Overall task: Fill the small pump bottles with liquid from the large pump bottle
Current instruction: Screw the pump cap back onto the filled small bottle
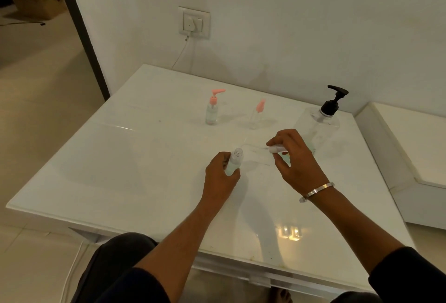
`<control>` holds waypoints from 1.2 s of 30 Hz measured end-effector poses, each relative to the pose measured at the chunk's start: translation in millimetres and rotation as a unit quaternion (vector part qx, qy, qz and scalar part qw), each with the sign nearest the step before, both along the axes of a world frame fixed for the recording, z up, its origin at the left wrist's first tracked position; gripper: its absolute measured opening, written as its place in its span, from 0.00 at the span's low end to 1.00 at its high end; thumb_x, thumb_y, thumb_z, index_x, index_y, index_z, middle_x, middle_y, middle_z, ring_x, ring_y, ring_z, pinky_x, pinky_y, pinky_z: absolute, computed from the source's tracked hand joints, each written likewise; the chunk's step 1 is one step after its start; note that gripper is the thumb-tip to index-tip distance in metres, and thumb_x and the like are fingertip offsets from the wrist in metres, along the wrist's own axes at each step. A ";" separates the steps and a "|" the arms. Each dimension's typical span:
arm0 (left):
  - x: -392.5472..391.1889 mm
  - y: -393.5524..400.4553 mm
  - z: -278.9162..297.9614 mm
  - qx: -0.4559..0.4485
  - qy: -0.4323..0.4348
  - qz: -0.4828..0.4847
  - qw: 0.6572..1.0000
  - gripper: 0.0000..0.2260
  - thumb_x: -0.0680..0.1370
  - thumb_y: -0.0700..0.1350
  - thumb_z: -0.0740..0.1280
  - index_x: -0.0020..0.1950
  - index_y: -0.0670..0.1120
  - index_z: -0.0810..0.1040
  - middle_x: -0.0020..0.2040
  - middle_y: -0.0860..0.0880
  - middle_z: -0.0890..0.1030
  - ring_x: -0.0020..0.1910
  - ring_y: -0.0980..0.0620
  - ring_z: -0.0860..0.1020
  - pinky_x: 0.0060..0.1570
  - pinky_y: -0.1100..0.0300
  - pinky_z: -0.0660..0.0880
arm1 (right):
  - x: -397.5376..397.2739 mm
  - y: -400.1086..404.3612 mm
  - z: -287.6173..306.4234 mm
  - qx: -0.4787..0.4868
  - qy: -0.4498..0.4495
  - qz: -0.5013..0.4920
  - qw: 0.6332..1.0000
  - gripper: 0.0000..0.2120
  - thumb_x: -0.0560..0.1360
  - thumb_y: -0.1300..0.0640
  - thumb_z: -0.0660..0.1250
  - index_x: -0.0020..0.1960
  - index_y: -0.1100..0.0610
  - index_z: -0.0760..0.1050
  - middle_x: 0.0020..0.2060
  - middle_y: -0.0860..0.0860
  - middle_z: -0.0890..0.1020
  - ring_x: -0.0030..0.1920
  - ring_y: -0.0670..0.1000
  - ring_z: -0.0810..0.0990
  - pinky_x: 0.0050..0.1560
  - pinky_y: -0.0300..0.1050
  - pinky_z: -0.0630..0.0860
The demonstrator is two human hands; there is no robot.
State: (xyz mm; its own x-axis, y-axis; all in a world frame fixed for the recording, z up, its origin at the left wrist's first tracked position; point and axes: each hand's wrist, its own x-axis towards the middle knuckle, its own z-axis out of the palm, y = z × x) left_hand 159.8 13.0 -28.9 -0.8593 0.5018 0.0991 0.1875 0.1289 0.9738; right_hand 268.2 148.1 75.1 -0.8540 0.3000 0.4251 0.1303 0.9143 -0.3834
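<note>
We see a small clear bottle with pale liquid (233, 162) standing open-topped on the white glossy counter (120, 157), the left hand (220, 177) curling its fingers (235, 174) round it. The right hand (293, 157) pinches a white pump cap (277, 148) just beside the bottle's mouth, a thin tube trailing from it. Behind stand two pink-pumped small clear bottles (212, 109) (257, 114) and a large clear bottle with black pump (321, 124). Both forearms reach forward over the counter.

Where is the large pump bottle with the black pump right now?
In the head view, the large pump bottle stands upright at the table's far right, just beyond the right hand.
</note>
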 end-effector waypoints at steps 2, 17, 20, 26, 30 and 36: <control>0.3 0.8 -0.2 -0.001 0.002 0.001 1.000 0.10 0.72 0.41 0.72 0.51 0.48 0.75 0.45 0.53 0.79 0.42 0.60 0.77 0.41 0.78 0.70 | -2.5 -1.1 1.9 0.008 -0.014 0.007 1.000 0.09 0.72 0.66 0.66 0.52 0.61 0.75 0.50 0.55 0.76 0.49 0.45 0.73 0.48 0.25 0.66; 0.4 3.0 0.1 0.001 -0.009 0.012 1.000 0.06 0.74 0.46 0.70 0.48 0.46 0.76 0.42 0.51 0.80 0.39 0.56 0.77 0.38 0.76 0.70 | -33.7 -4.3 12.4 0.022 -0.127 0.078 0.989 0.09 0.73 0.67 0.64 0.50 0.58 0.76 0.49 0.51 0.74 0.48 0.47 0.74 0.50 0.28 0.70; 0.5 2.7 -0.3 -0.001 -0.002 0.012 1.000 0.07 0.73 0.43 0.71 0.48 0.46 0.76 0.42 0.52 0.80 0.39 0.57 0.77 0.38 0.76 0.70 | -46.2 -7.9 18.0 0.035 -0.169 0.081 0.982 0.08 0.74 0.66 0.64 0.52 0.60 0.77 0.51 0.53 0.74 0.47 0.49 0.74 0.51 0.40 0.74; -0.5 3.0 -2.0 -0.015 -0.002 0.008 1.000 0.10 0.72 0.42 0.71 0.52 0.46 0.76 0.46 0.52 0.81 0.43 0.55 0.78 0.40 0.76 0.70 | -71.8 -16.5 27.2 0.063 -0.311 0.080 0.945 0.12 0.74 0.60 0.66 0.57 0.60 0.75 0.55 0.54 0.75 0.52 0.52 0.76 0.53 0.39 0.71; -1.1 4.3 -1.0 -0.026 0.005 0.011 1.000 0.09 0.73 0.42 0.71 0.51 0.45 0.76 0.45 0.52 0.79 0.40 0.57 0.76 0.39 0.78 0.69 | -84.0 -22.6 27.8 0.067 -0.340 0.059 0.936 0.11 0.74 0.60 0.66 0.56 0.60 0.74 0.53 0.55 0.77 0.51 0.53 0.76 0.52 0.41 0.72; -1.5 5.3 -1.4 -0.034 0.018 0.018 0.999 0.08 0.73 0.41 0.71 0.50 0.43 0.76 0.44 0.51 0.79 0.38 0.58 0.75 0.39 0.78 0.69 | -91.7 -27.9 28.0 0.078 -0.355 0.040 0.931 0.11 0.74 0.59 0.66 0.55 0.60 0.75 0.53 0.56 0.78 0.51 0.53 0.76 0.49 0.40 0.71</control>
